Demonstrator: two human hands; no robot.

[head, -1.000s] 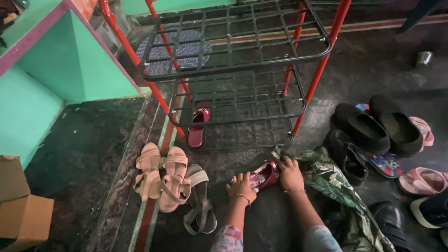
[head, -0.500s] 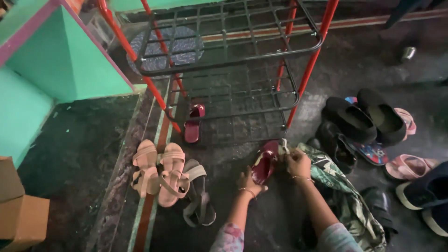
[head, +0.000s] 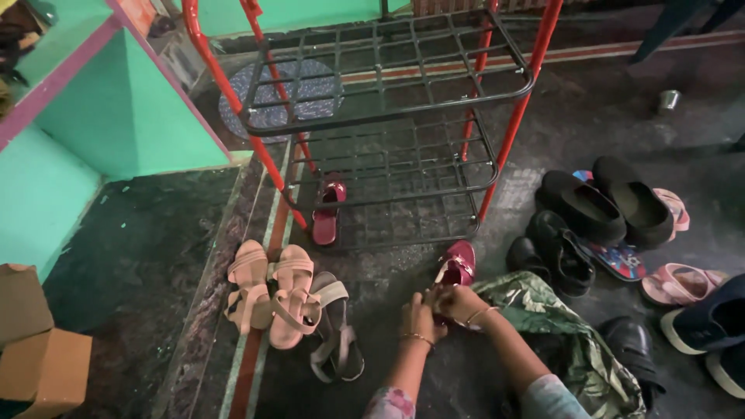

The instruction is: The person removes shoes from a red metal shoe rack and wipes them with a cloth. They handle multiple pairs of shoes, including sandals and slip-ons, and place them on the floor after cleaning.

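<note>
Head view looking down at a dark stone floor (head: 140, 256). Lower centre of frame: left hand (head: 419, 316) and right hand (head: 459, 302) meet at the near end of a glossy maroon strappy sandal (head: 458, 265) that lies on the floor just in front of the rack, toe pointing up-frame. Left-hand fingers are curled closed around the sandal's heel end; right-hand fingers are bent over the same end, touching it, but how firm the hold is cannot be told, since the hands overlap. Both wrists carry thin bangles. Just right of the hands, touching the right forearm, is a crumpled green leaf-print cloth (head: 574, 326). Upper centre: a wire shoe rack with red posts and black grid shelves (head: 388, 70); on its bottom shelf at centre left sits a matching maroon sandal (head: 327, 213), well apart from the held one. Lower left of the hands: a pair of beige strap sandals (head: 272, 293) and beside them a grey strap sandal (head: 335, 326). Right side of frame: two black slip-on shoes (head: 609, 202) lying over a patterned flip-flop, black shoes (head: 559, 252) below them, a pink sandal (head: 683, 283) and a dark blue sneaker with white sole (head: 710, 322) at the right edge. Another black shoe (head: 632, 349) is partly under the cloth. Far left: green painted wall ledge (head: 116, 109), cardboard box (head: 35, 349) in the lower left corner. Small metal cup (head: 667, 101) in the upper right.
</note>
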